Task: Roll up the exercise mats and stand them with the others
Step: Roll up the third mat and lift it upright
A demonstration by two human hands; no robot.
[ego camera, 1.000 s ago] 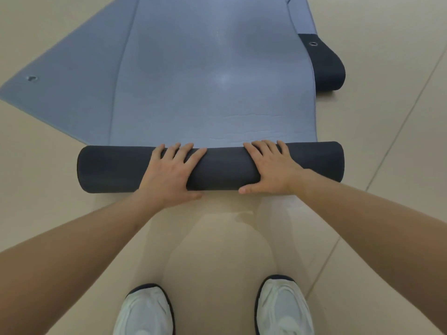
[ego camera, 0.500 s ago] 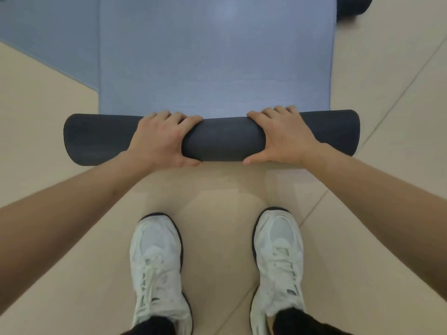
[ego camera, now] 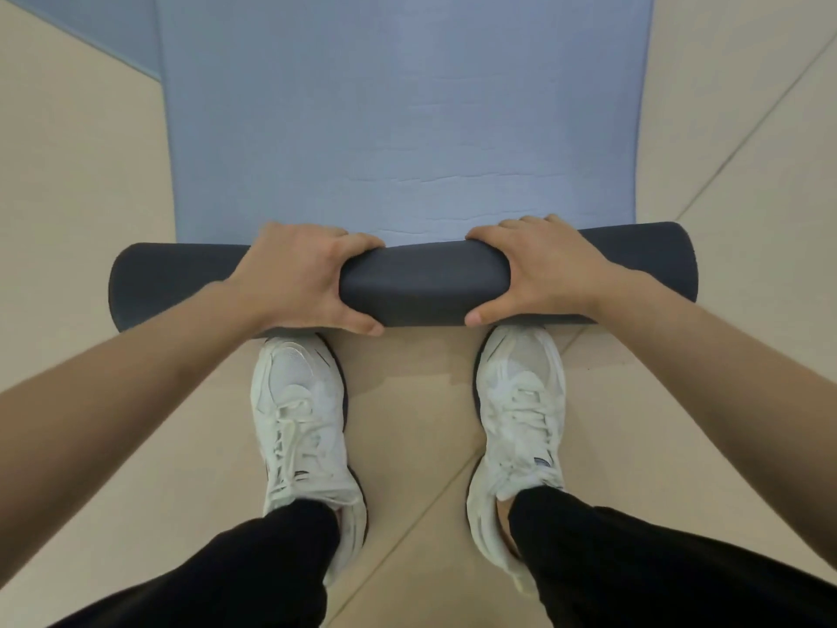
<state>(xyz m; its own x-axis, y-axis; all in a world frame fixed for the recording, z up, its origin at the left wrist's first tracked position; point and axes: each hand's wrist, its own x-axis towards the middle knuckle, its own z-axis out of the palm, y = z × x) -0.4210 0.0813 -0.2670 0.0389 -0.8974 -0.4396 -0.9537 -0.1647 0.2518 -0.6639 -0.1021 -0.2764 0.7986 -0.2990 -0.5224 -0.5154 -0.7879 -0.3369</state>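
Observation:
A blue exercise mat [ego camera: 398,115] lies flat on the floor ahead of me, its near end rolled into a dark grey roll [ego camera: 425,283] that runs left to right just past my toes. My left hand [ego camera: 294,278] grips the roll left of its middle, fingers curled over the far side and thumb on the near side. My right hand [ego camera: 543,269] grips it right of the middle in the same way. Both ends of the roll stick out beyond my hands.
A second blue mat [ego camera: 90,24] lies under the first at the top left corner. My white shoes [ego camera: 303,423] [ego camera: 521,401] stand on the beige tiled floor [ego camera: 81,197] just behind the roll. Bare floor lies on both sides.
The roll has grown thicker and moved forward along the mat. My fingers have gone from lying flat on top to curling round it, and my feet have stepped up close behind it.

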